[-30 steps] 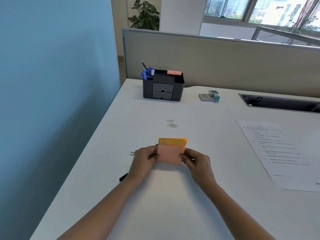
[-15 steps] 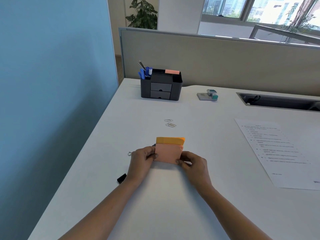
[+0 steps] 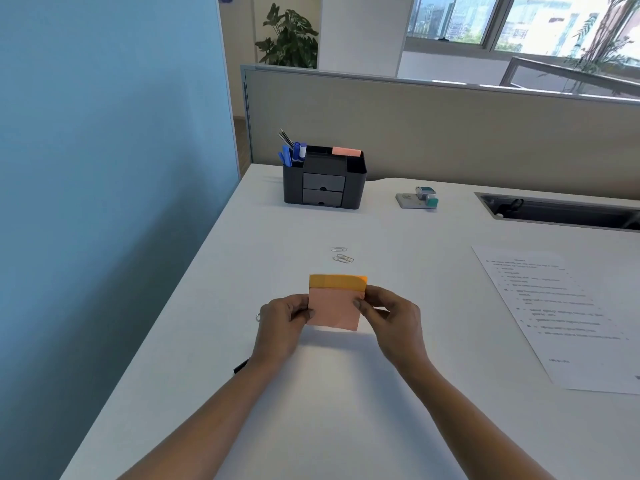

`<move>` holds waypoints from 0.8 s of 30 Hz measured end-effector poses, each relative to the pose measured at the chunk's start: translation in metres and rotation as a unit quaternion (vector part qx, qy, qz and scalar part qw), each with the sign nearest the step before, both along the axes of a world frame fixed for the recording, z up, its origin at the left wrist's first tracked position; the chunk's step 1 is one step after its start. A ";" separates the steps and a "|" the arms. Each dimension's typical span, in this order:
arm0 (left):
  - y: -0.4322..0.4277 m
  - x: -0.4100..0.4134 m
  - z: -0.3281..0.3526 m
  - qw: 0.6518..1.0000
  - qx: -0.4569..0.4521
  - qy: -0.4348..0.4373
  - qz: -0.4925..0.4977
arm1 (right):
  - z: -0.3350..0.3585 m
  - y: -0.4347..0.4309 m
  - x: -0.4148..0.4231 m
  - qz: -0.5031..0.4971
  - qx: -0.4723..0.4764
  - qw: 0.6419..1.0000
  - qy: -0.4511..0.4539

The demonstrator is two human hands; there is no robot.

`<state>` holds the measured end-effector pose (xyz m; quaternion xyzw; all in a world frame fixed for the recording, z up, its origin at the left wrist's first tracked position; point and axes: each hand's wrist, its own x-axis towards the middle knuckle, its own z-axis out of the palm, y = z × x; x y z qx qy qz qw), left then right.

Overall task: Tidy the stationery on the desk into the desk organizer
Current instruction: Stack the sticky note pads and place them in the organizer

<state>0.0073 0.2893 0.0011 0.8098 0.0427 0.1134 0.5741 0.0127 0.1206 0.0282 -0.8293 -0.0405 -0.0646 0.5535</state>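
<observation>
A pink sticky-note pad (image 3: pixel 335 311) with an orange pad (image 3: pixel 337 283) showing behind its top edge is held between my hands, just above the white desk. My left hand (image 3: pixel 285 322) pinches the pads' left edge and my right hand (image 3: pixel 389 315) pinches the right edge. The black desk organizer (image 3: pixel 323 180) stands at the far left of the desk, with blue pens (image 3: pixel 294 152) in its left cup and a pink pad (image 3: pixel 346 151) sticking out at the top. Loose paper clips (image 3: pixel 343 255) lie between the pads and the organizer.
A small stapler with a teal end (image 3: pixel 417 198) sits right of the organizer. A printed sheet (image 3: pixel 561 313) lies on the right. A cable slot (image 3: pixel 561 213) runs along the back right. One clip (image 3: pixel 259 317) and a black object (image 3: pixel 241 367) lie near my left wrist.
Both hands have lifted the pads slightly off the desk; my right hand has slid up to the pads' upper right edge.
</observation>
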 end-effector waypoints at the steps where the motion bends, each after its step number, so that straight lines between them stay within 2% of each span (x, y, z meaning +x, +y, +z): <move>1: 0.001 0.003 0.002 1.000 0.004 -0.002 0.004 | 0.001 0.000 0.003 0.001 0.007 1.000 0.002; 13: 0.011 0.093 0.047 0.999 -0.015 0.009 -0.027 | 0.049 0.000 0.097 -0.013 0.024 1.000 -0.015; 20: 0.014 0.183 0.078 0.991 0.130 -0.031 -0.011 | 0.078 -0.006 0.194 -0.063 0.053 0.995 -0.050; 24: 0.009 0.232 0.085 0.961 0.271 -0.034 -0.030 | 0.090 -0.007 0.253 -0.087 0.053 0.992 -0.071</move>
